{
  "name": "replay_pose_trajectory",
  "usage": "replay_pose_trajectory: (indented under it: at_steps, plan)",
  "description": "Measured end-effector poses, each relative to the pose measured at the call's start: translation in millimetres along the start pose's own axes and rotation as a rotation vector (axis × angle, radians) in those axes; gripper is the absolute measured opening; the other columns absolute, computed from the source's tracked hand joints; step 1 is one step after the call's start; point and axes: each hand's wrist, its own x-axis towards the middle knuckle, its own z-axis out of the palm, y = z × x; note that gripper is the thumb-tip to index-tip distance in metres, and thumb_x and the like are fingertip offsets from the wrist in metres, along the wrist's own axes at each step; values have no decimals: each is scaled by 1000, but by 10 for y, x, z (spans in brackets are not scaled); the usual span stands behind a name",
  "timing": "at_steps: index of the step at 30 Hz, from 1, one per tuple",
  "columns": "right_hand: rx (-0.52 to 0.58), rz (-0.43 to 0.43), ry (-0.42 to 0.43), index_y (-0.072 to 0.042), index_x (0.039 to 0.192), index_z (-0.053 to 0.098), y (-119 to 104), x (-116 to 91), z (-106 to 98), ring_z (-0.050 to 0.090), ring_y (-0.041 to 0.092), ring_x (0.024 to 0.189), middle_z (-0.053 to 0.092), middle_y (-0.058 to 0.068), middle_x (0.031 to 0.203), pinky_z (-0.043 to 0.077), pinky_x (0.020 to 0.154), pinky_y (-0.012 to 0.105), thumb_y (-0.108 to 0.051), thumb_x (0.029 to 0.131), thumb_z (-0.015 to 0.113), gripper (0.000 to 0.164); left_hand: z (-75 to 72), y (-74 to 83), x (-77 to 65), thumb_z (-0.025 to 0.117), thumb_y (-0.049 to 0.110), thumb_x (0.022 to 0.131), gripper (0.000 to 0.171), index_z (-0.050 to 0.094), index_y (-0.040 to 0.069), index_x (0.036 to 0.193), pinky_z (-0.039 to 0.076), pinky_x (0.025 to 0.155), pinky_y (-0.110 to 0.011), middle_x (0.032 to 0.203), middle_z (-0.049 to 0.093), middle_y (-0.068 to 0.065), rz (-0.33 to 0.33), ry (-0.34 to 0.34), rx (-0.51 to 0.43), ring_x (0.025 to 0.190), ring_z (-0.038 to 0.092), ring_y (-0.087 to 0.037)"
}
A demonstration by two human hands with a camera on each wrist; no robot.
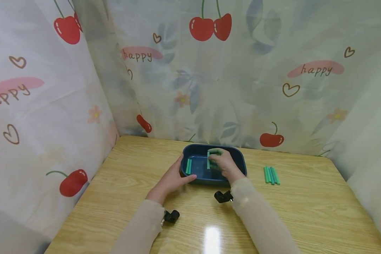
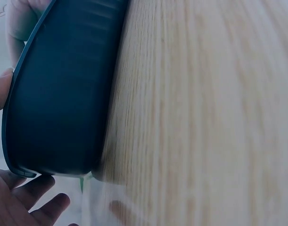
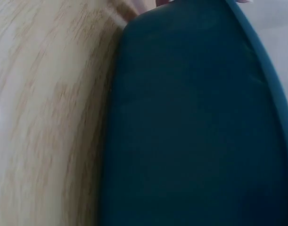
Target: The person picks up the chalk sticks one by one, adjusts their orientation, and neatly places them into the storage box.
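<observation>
While the left hand (image 1: 173, 178) grips the left end of a dark blue box (image 1: 198, 165), the right hand (image 1: 226, 163) holds a green stick (image 1: 208, 160) above the floor of that box, left of its middle. The left thumb lies on the near rim and the other fingers are at the left end; in the left wrist view those fingers stand a little apart from one another. The right thumb and fingertips are clamped on the green stick; whether its lower end touches the box cannot be told. Two green sticks (image 1: 190, 165) lie side by side inside the box, close to its left wall. To the right of the box and apart from it, four sticks (image 1: 269, 175) lie close together on the wooden table (image 1: 130, 169), one of them bluer than the rest. Pale sleeves (image 1: 266, 215) cover both forearms, and behind the table hangs a light curtain (image 1: 222, 63) printed with cherries, hearts and the word "happy"
</observation>
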Motion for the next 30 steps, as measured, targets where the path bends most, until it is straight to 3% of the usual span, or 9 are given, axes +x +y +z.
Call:
replay_pose_trajectory:
  at_steps: [11,30]
  plan:
    - [15,91,-24,5,128,61,40,103,206,62,12,69,64,5,87,57,60,29,2,88,65,40,9,-38,28,77,51,85,108,10,17,163,26,117,-54,165,23,-8,10,-1,4,149,26,-29]
    - [-76,202,-12,1,119,65,86,215,373,61,18,74,62,8,95,59,67,34,4,89,65,30,-11,-28,23,76,54,84,109,9,18,163,25,118,-52,165,23,-7,23,-8,-3,149,26,-27]
